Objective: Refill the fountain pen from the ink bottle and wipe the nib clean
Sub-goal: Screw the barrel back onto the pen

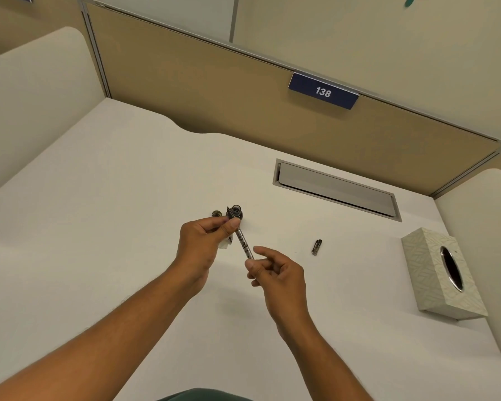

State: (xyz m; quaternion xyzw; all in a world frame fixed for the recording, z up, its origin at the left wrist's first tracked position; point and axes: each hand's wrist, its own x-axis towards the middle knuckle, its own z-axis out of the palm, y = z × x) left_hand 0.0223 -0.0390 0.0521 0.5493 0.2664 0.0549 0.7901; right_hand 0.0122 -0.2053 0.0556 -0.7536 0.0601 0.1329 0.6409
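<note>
My left hand (198, 247) pinches the fountain pen (243, 243) near its nib end, with the nib pointing up and away just in front of the open ink bottle (237, 211). The pen's clear converter end slants down toward my right hand (278, 273). My right thumb and forefinger sit at that rear tip; whether they grip it is unclear. A bit of white tissue (225, 243) shows under my left palm. The bottle's cap (216, 213) lies just left of the bottle.
A small dark pen part (316, 247) lies on the white desk (99, 227) to the right. A patterned tissue box (443, 273) stands at the far right. A grey cable hatch (336, 188) is set in the desk behind. Partition walls enclose the desk.
</note>
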